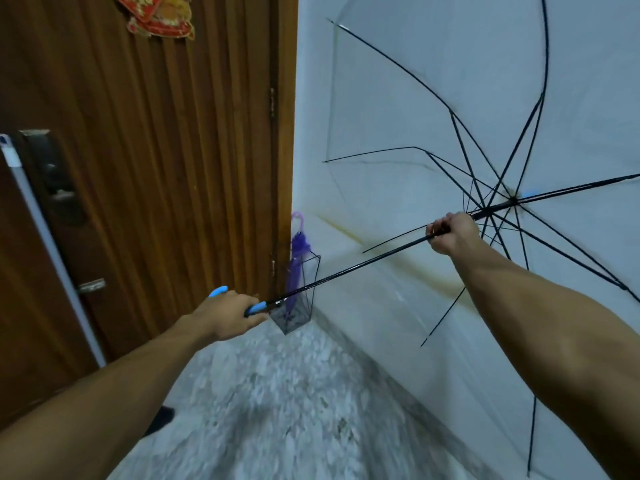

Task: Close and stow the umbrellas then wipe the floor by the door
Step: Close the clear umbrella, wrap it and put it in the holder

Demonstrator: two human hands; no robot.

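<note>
**The corner by the door**

I see a brown wooden door (pixel 145 161) with long grooves and a red decoration (pixel 152 15) near its top. A dark lock (pixel 57 181) sits on it. The wall (pixel 398 81) is pale. The floor (pixel 277 403) is speckled grey.

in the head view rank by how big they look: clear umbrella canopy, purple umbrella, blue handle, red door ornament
1. clear umbrella canopy, by far the largest
2. red door ornament, cut off by the frame's top edge, and purple umbrella, farther away: too close to rank
3. blue handle, mostly hidden in the left hand
</note>
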